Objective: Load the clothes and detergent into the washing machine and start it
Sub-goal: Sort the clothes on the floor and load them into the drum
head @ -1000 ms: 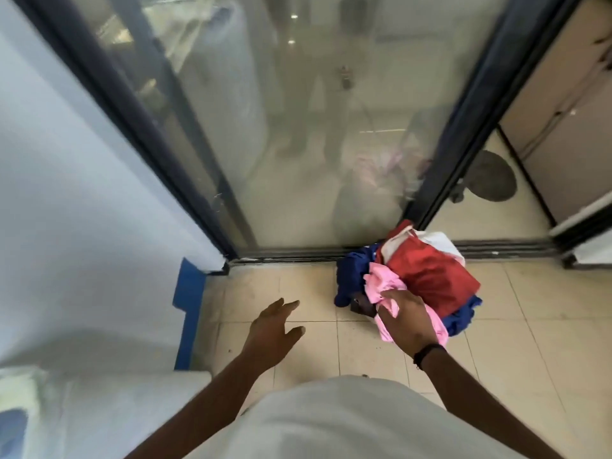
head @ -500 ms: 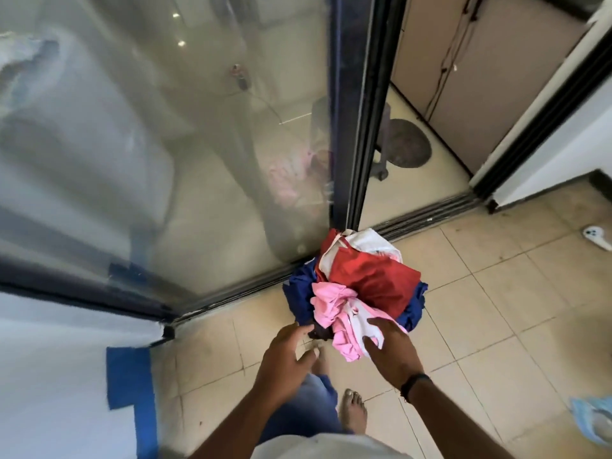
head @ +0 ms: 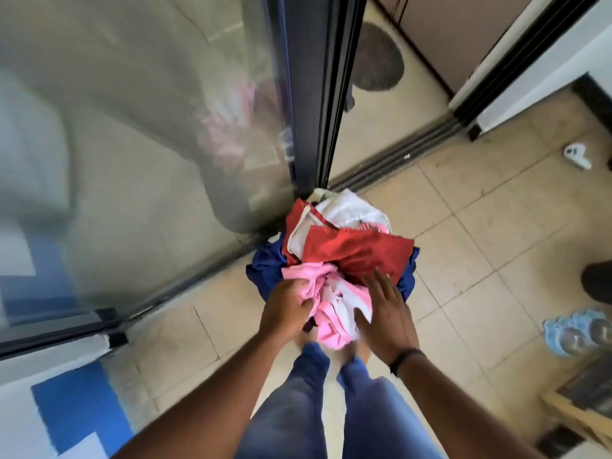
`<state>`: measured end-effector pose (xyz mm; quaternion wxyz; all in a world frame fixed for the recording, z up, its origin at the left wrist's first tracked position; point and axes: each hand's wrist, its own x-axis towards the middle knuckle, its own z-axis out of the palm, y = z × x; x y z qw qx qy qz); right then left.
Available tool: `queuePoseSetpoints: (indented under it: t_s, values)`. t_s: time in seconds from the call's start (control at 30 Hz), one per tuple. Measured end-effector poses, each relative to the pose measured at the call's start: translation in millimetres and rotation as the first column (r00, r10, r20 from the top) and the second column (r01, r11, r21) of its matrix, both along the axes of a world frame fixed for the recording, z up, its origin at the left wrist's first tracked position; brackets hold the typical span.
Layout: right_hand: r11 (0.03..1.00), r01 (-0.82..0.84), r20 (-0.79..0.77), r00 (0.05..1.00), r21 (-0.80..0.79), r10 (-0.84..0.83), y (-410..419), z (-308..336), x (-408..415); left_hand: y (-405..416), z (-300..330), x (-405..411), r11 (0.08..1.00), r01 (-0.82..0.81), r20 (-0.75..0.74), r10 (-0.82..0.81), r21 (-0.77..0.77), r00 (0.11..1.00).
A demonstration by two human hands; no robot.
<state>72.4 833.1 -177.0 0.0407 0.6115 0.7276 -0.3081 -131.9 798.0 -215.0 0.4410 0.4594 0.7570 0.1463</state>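
Note:
A heap of clothes [head: 351,250] lies on the tiled floor against the foot of a dark sliding-door frame: red, white, pink and dark blue pieces. My left hand [head: 287,309] grips the pink cloth [head: 309,276] at the near left of the heap. With its fingers spread, my right hand [head: 385,309] lies flat on the near right side of the heap, over the pink and white cloth. No washing machine and no detergent are in view.
A glass sliding door [head: 132,144] fills the left, its dark frame [head: 324,94] rising behind the heap. A floor track [head: 397,157] runs right to a white wall. Blue slippers [head: 576,332] and a white object [head: 578,155] lie on the tiles at right. My legs stand below.
The view has swung right and down, closer to the heap. My left hand went from open beside the heap to gripping the pink cloth. My right hand has let go of it and spread flat.

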Motion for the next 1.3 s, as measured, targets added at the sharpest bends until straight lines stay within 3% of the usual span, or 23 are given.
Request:
queuePoseSetpoints:
  t_s: [0.1,0.23,0.33,0.47,0.57,0.63,0.7,0.77,0.9,0.97,1.03,1.1,1.17,1.3]
  values:
    - [0.998,0.06,0.006,0.998,0.012,-0.06,22,-41,-13,29,-38,-3,1.0,0.022,0.007,-0.023,0.012,1.0]
    - [0.999,0.0,0.037,0.999,0.051,-0.002,54,-83,-31,50,-89,-4,1.0,0.029,0.03,-0.029,-0.001,0.999]
    - [0.989,-0.046,0.084,0.996,0.138,0.035,74,-101,-42,48,-124,-1,0.996,-0.002,0.065,0.008,-0.092,0.998]
    - [0.951,-0.238,0.268,0.946,0.196,0.181,86,-130,-38,24,-146,12,0.966,0.041,0.044,-0.03,-0.254,0.999]
    - [0.885,-0.4,0.381,0.877,0.24,0.292,85,-138,-23,3,-146,16,0.953,-0.198,0.098,0.225,-0.231,0.969]
    - [0.848,-0.505,0.409,0.816,0.159,0.41,82,-135,-16,-3,-143,15,0.897,-0.38,0.189,0.422,-0.225,0.887]
    - [0.827,-0.56,0.359,0.783,0.051,0.508,73,-129,-17,0,-135,13,0.788,-0.547,0.323,0.615,-0.283,0.719]
    - [0.808,-0.589,0.246,0.785,0.014,0.569,60,-121,-21,11,-122,10,0.654,-0.667,0.365,0.755,-0.357,0.545]
    - [0.825,-0.563,0.078,0.821,-0.046,0.565,44,-117,-22,33,-117,1,0.551,-0.679,0.364,0.833,-0.486,0.416]
    - [0.85,-0.512,0.02,0.855,-0.121,0.518,42,-116,-18,42,-119,-2,0.543,-0.631,0.333,0.839,-0.554,0.429]
    - [0.852,-0.495,-0.053,0.868,-0.171,0.494,36,-116,-17,47,-122,-2,0.568,-0.576,0.282,0.811,-0.588,0.513]
    - [0.855,-0.506,-0.163,0.858,-0.115,0.486,31,-105,-22,52,-122,1,0.563,-0.571,0.233,0.803,-0.598,0.548]
    - [0.869,-0.494,-0.255,0.841,-0.003,0.477,30,-94,-23,55,-119,4,0.529,-0.594,0.211,0.827,-0.606,0.521]
    - [0.883,-0.47,-0.335,0.831,0.002,0.444,28,-80,-14,51,-118,8,0.445,-0.658,0.134,0.874,-0.607,0.467]
